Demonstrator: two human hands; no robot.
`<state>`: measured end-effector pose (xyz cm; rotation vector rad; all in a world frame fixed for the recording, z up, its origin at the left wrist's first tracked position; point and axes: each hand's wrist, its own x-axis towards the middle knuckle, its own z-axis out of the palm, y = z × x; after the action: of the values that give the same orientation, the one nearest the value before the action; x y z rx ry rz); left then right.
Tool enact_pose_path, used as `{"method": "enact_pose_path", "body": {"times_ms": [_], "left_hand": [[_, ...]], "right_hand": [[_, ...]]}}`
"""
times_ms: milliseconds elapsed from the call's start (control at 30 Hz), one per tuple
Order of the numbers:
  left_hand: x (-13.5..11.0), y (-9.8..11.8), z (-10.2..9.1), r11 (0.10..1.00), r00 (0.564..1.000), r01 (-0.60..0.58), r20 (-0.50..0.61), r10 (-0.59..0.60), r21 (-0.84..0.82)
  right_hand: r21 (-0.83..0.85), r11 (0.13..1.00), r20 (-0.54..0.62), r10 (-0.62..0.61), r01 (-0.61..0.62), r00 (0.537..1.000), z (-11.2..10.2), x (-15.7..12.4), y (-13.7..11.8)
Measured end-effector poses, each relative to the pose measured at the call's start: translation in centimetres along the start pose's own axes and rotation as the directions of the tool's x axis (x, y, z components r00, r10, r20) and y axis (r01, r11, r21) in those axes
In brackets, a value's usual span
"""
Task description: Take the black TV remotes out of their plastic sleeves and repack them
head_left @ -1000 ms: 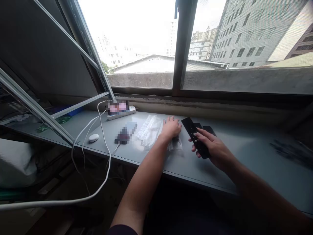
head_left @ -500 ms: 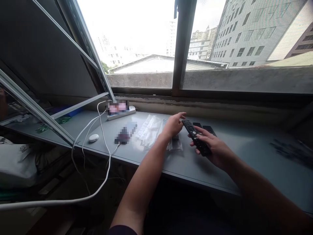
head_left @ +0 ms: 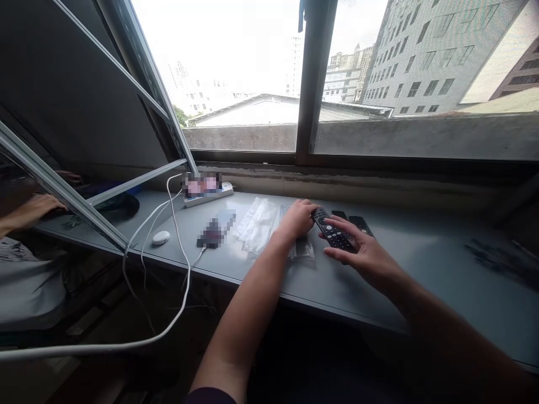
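Far left: another person's hand (head_left: 34, 206) rests low at the picture's edge, behind a slanted metal window frame (head_left: 63, 188).
Cable: a white cable (head_left: 180, 247) loops across the grey surface (head_left: 425, 264) and hangs over its near edge; a small white oval object (head_left: 161, 237) lies just beside it.
Power strip: a white power strip (head_left: 207, 189) lies at the back of the surface, under the window.
Clear bags: flat clear plastic bags (head_left: 259, 224) lie side by side, just left of the person's hands.
Left hand: the left hand (head_left: 296, 220) lies over the bags' right edge, fingers curled, fingertips at the far end of the remote; whether it grips cannot be told.
Remote: a black remote control (head_left: 334, 233), buttons up, sits near the middle of the surface, low over it, between both hands.
Right hand: the right hand (head_left: 362, 253) is closed around the remote's near end, fingers along its sides.
Spare remotes: two more black remotes (head_left: 361, 224) lie flat just behind the right hand.
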<state>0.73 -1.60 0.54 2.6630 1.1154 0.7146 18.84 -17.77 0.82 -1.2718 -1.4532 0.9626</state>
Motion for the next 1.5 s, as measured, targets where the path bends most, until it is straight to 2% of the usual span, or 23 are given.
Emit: {"method": "enact_pose_path", "body": {"times_ms": [133, 300, 433, 533, 633, 700, 800, 1167, 1333, 1500], "left_hand": [[-0.1, 0.1, 0.1, 0.999, 0.999, 0.027, 0.019, -0.028, 0.031], [-0.1, 0.2, 0.1, 0.992, 0.993, 0.115, 0.023, -0.117, 0.053], [-0.1, 0.0, 0.1, 0.988, 0.989, 0.139, 0.043, -0.142, 0.067], [-0.2, -0.1, 0.2, 0.978, 0.980, 0.191, 0.045, -0.195, 0.088], [-0.3, 0.0, 0.2, 0.967, 0.971, 0.232, 0.040, -0.237, 0.100], [-0.3, 0.0, 0.1, 0.966, 0.969, 0.239, 0.045, -0.245, 0.103], [-0.3, -0.1, 0.2, 0.966, 0.968, 0.236, 0.056, -0.243, 0.103], [-0.2, -0.4, 0.4, 0.969, 0.970, 0.223, 0.070, -0.231, 0.110], [-0.2, -0.1, 0.2, 0.968, 0.969, 0.229, 0.072, -0.237, 0.107], [-0.2, -0.2, 0.2, 0.968, 0.969, 0.231, 0.073, -0.238, 0.095]], "right_hand": [[-0.095, 0.994, -0.047, -0.058, 0.053, 0.997, -0.1, 0.0, 0.0], [-0.064, 0.998, -0.037, -0.024, 0.021, 0.999, 0.0, -0.2, -0.3], [-0.077, 0.996, -0.003, -0.040, 0.040, 0.999, 0.0, -0.3, -0.1], [-0.235, 0.957, -0.025, -0.182, 0.171, 0.983, 0.2, -0.1, 0.4], [-0.447, 0.830, 0.006, -0.371, 0.334, 0.929, 0.4, 0.2, 1.0], [-0.518, 0.763, 0.051, -0.423, 0.386, 0.905, 0.6, 0.3, 1.2], [-0.566, 0.722, 0.077, -0.433, 0.397, 0.898, 0.7, 0.2, 1.4], [-0.728, 0.624, 0.072, -0.343, 0.284, 0.937, 1.5, -1.0, 0.5], [-0.715, 0.615, 0.144, -0.337, 0.333, 0.931, 1.6, -0.7, 1.2], [-0.653, 0.619, 0.179, -0.434, 0.436, 0.883, 1.5, -0.5, 0.9]]}}
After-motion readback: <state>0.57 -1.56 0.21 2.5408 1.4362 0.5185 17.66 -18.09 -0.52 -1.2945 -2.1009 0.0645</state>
